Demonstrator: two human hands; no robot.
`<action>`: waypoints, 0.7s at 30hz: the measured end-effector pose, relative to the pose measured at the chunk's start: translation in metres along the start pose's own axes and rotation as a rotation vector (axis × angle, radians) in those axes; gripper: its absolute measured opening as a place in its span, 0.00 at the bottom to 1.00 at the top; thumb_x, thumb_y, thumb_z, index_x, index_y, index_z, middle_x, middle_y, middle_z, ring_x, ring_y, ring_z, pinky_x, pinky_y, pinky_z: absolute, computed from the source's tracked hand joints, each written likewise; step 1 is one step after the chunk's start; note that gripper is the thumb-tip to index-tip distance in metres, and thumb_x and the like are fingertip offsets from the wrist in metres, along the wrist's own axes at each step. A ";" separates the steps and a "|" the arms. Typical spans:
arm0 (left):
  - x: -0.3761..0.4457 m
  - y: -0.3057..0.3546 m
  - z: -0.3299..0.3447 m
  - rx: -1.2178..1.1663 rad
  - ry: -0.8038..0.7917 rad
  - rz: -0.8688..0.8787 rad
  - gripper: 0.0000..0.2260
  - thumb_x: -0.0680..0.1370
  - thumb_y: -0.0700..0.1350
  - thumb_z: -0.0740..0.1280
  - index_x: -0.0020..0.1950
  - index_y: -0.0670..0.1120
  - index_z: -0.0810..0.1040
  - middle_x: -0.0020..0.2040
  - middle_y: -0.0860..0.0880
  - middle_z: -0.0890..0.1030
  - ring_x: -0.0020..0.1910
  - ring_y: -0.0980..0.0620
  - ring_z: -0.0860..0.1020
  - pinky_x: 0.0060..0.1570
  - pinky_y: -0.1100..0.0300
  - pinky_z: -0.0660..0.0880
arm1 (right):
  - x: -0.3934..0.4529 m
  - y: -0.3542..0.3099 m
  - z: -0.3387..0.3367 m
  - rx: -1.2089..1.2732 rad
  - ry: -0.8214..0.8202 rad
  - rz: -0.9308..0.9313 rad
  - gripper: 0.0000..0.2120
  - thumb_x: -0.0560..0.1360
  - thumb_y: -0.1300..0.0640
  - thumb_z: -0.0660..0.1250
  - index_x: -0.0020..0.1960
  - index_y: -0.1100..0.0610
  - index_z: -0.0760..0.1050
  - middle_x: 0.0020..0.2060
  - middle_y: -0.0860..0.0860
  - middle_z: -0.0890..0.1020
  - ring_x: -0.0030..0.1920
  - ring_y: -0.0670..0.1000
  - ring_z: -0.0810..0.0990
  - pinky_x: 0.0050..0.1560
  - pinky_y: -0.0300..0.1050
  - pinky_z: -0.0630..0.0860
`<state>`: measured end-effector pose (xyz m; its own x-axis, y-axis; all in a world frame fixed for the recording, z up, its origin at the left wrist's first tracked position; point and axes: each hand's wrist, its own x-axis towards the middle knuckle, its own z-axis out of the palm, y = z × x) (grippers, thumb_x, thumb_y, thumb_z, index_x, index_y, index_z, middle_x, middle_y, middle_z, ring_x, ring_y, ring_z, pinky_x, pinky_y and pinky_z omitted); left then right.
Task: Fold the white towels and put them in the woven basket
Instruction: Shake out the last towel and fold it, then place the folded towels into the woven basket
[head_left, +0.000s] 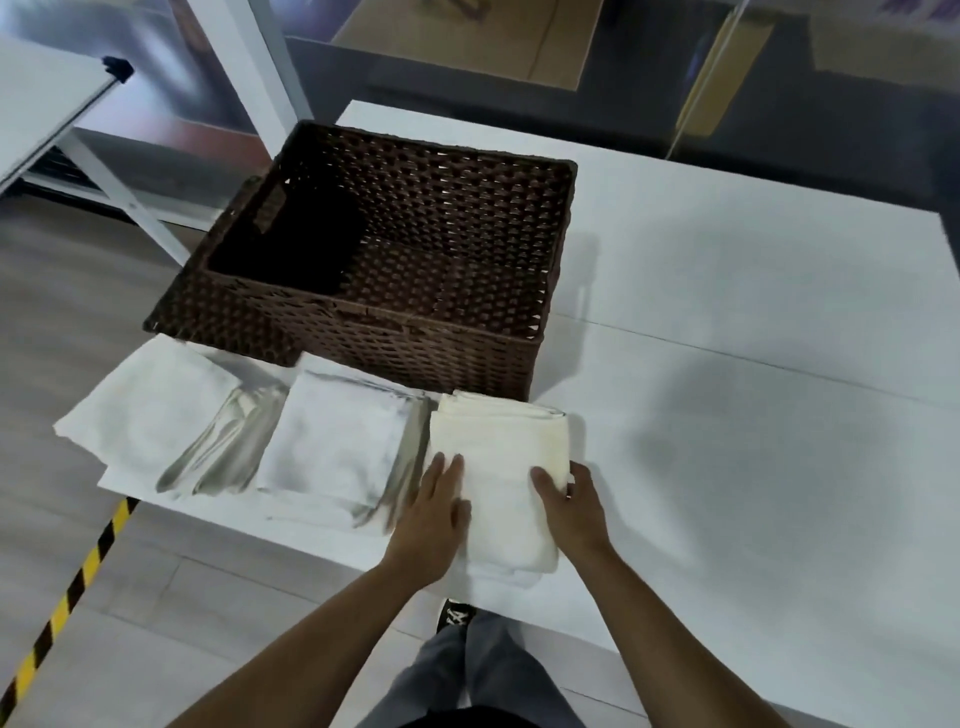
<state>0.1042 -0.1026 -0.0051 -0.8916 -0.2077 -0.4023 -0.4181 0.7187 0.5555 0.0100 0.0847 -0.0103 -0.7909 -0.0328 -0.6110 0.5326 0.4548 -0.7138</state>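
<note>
Head view shows us standing at the near edge of a white bench (727, 364), with both of our bare hands on a folded cream-white towel (498, 467) that lies at that edge. Our left hand (434, 514) rests flat on the towel's left side, fingers straight and together, holding nothing. Our right hand (571, 504) sits at the towel's right edge with its fingers bent over the fold; it looks like a light grip on the cloth, though the thumb side is hard to make out. Just left of this towel lies a second folded towel (332, 441), and further left, near the bench's left corner, a third towel (150, 410); both look smeared by motion blur. Just behind the three towels stands the dark brown woven basket (363, 332), open-topped, with nothing white showing inside it. Below the bench edge we see our grey trousers (467, 670) and a dark shoe (457, 616), and black-and-yellow tape (72, 587) runs along the floor at left.
</note>
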 end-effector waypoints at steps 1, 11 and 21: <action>0.002 0.000 0.003 -0.027 0.009 -0.011 0.26 0.84 0.52 0.55 0.82 0.50 0.55 0.82 0.48 0.53 0.81 0.52 0.47 0.79 0.50 0.51 | 0.003 0.000 0.001 -0.015 -0.009 0.005 0.26 0.77 0.40 0.70 0.69 0.51 0.69 0.56 0.49 0.81 0.53 0.50 0.81 0.54 0.49 0.78; 0.008 0.006 0.011 -0.357 0.105 -0.349 0.23 0.84 0.52 0.57 0.76 0.42 0.60 0.71 0.42 0.72 0.70 0.40 0.71 0.67 0.50 0.70 | 0.017 0.004 0.002 0.139 -0.130 0.198 0.28 0.75 0.35 0.69 0.66 0.52 0.73 0.55 0.50 0.82 0.52 0.51 0.81 0.44 0.44 0.76; 0.040 0.003 0.006 -0.353 -0.089 -0.640 0.46 0.72 0.72 0.63 0.79 0.43 0.59 0.74 0.42 0.71 0.71 0.40 0.71 0.70 0.48 0.69 | 0.021 0.013 -0.008 0.209 -0.202 0.236 0.28 0.71 0.32 0.72 0.64 0.47 0.76 0.54 0.48 0.85 0.54 0.51 0.84 0.51 0.47 0.81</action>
<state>0.0682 -0.1046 -0.0242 -0.4431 -0.4497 -0.7755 -0.8964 0.2153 0.3874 -0.0024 0.0974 -0.0297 -0.5748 -0.1328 -0.8074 0.7598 0.2798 -0.5869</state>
